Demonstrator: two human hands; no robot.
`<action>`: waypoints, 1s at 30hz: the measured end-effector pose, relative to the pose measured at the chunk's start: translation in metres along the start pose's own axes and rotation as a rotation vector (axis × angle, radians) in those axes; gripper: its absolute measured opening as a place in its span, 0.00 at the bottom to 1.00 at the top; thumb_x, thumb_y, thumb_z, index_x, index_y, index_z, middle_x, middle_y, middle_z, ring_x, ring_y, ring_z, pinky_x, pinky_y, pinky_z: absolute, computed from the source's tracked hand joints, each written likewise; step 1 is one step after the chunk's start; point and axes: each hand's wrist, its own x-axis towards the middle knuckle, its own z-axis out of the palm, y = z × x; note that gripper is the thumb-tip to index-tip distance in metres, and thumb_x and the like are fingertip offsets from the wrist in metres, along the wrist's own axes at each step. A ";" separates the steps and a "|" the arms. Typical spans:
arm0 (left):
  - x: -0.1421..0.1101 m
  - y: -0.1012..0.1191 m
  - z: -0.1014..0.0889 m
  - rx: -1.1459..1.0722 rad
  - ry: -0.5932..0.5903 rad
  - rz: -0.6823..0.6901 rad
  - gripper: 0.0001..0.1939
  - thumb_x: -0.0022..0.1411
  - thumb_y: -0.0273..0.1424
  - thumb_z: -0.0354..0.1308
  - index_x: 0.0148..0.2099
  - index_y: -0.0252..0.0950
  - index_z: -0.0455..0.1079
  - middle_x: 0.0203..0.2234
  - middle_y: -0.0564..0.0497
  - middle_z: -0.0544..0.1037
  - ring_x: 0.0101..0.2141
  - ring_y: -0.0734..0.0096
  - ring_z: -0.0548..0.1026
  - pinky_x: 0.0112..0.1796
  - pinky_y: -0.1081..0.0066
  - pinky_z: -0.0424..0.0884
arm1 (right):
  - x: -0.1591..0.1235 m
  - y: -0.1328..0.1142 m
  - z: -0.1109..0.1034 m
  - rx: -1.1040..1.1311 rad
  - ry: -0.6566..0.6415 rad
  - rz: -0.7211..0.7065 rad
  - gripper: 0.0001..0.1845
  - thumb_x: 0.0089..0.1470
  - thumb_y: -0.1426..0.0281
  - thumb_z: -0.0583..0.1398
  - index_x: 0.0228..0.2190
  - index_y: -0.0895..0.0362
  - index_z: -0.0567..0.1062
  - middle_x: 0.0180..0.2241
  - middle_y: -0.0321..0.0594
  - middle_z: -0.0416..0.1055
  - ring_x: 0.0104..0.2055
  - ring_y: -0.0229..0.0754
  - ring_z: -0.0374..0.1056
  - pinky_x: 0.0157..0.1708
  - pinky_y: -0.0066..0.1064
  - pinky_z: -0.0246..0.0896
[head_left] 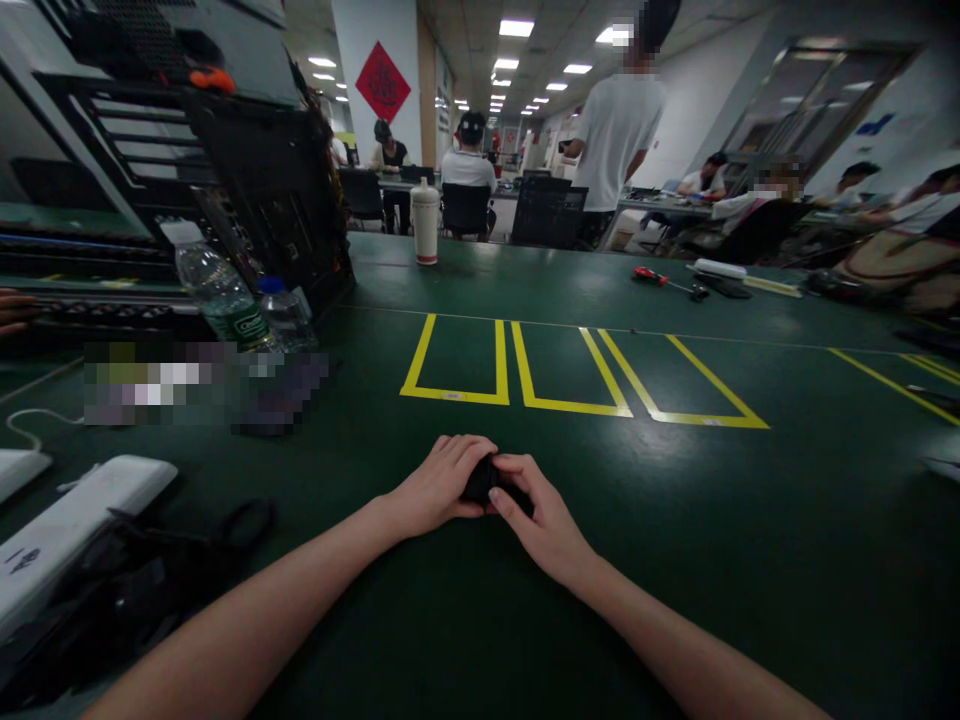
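Note:
Between my hands, low over the green table (360, 600), is a small black object (478, 482); its kind cannot be made out. My left hand (436, 488) curls around its left side, fingers over the top and thumb along the near side. The thumb and forefinger of my right hand (546, 518) close on the right side of the same object. My fingers hide much of it. Just beyond my hands, yellow tape outlines (465, 397) mark the tabletop.
Left are two water bottles (225, 295), a white power strip (112, 510), tangled black cables (142, 590) and a black rack (262, 190). Farther back stand a white tumbler (425, 225) and a red-handled screwdriver (651, 276). Several people sit beyond the table; one person (619, 135) stands.

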 end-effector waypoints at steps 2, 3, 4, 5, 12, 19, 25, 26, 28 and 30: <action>0.000 0.000 0.000 0.005 0.001 0.000 0.32 0.51 0.30 0.60 0.54 0.38 0.47 0.50 0.44 0.61 0.49 0.60 0.61 0.47 0.60 0.58 | 0.000 0.001 0.001 0.039 0.002 0.021 0.10 0.53 0.70 0.53 0.39 0.52 0.64 0.40 0.39 0.62 0.41 0.40 0.63 0.42 0.37 0.63; 0.000 0.000 0.000 0.005 -0.003 0.001 0.32 0.51 0.31 0.59 0.54 0.37 0.47 0.50 0.44 0.61 0.49 0.60 0.61 0.47 0.60 0.58 | 0.001 0.002 0.002 0.063 -0.001 0.031 0.09 0.53 0.70 0.53 0.39 0.52 0.64 0.39 0.38 0.62 0.41 0.40 0.63 0.40 0.35 0.64; 0.000 0.001 -0.001 0.004 -0.008 0.000 0.31 0.52 0.31 0.59 0.54 0.37 0.48 0.50 0.44 0.61 0.49 0.60 0.61 0.47 0.60 0.58 | 0.001 0.002 0.002 0.089 -0.007 0.040 0.09 0.53 0.70 0.53 0.39 0.52 0.64 0.38 0.38 0.62 0.41 0.40 0.63 0.38 0.34 0.65; 0.000 0.001 -0.001 0.002 -0.011 -0.002 0.31 0.52 0.31 0.59 0.54 0.37 0.48 0.50 0.44 0.61 0.49 0.60 0.61 0.47 0.59 0.58 | 0.001 0.001 0.002 0.112 -0.011 0.052 0.10 0.53 0.71 0.53 0.39 0.52 0.63 0.38 0.38 0.62 0.41 0.40 0.63 0.37 0.34 0.66; 0.000 0.004 -0.004 -0.023 -0.021 -0.009 0.30 0.53 0.31 0.58 0.55 0.38 0.48 0.50 0.44 0.61 0.49 0.60 0.61 0.47 0.59 0.58 | 0.001 -0.002 -0.001 0.047 -0.009 0.084 0.15 0.52 0.71 0.54 0.44 0.52 0.62 0.42 0.39 0.62 0.45 0.42 0.62 0.45 0.39 0.61; 0.000 0.004 -0.003 -0.011 -0.013 -0.008 0.31 0.52 0.30 0.59 0.55 0.38 0.48 0.50 0.44 0.61 0.49 0.60 0.61 0.47 0.59 0.58 | -0.001 -0.003 -0.002 0.007 -0.006 0.011 0.13 0.51 0.72 0.54 0.41 0.52 0.63 0.43 0.39 0.61 0.44 0.42 0.62 0.45 0.39 0.60; 0.000 0.004 -0.004 -0.003 -0.011 0.000 0.30 0.53 0.31 0.58 0.55 0.37 0.48 0.50 0.44 0.61 0.49 0.60 0.62 0.47 0.59 0.59 | 0.000 -0.002 0.000 0.079 -0.003 0.077 0.13 0.51 0.71 0.55 0.40 0.52 0.62 0.40 0.38 0.63 0.43 0.41 0.63 0.42 0.37 0.63; 0.000 0.004 -0.004 -0.003 -0.011 -0.002 0.30 0.53 0.31 0.58 0.54 0.38 0.48 0.49 0.44 0.61 0.48 0.59 0.62 0.46 0.59 0.59 | 0.001 -0.002 0.000 0.083 -0.002 0.084 0.14 0.51 0.71 0.55 0.41 0.52 0.62 0.41 0.38 0.63 0.44 0.42 0.63 0.43 0.38 0.62; 0.000 0.004 -0.004 -0.004 -0.013 -0.008 0.30 0.52 0.31 0.59 0.54 0.38 0.48 0.49 0.44 0.62 0.48 0.59 0.62 0.46 0.58 0.59 | 0.001 -0.002 0.000 0.066 -0.001 0.087 0.16 0.51 0.71 0.55 0.43 0.52 0.61 0.42 0.39 0.63 0.46 0.42 0.62 0.45 0.39 0.61; 0.000 0.003 -0.003 -0.006 -0.013 -0.009 0.31 0.52 0.31 0.59 0.55 0.38 0.48 0.49 0.44 0.62 0.48 0.59 0.62 0.46 0.58 0.59 | 0.001 -0.002 -0.001 0.027 -0.008 0.072 0.16 0.51 0.71 0.55 0.44 0.53 0.62 0.42 0.40 0.63 0.45 0.43 0.62 0.46 0.40 0.60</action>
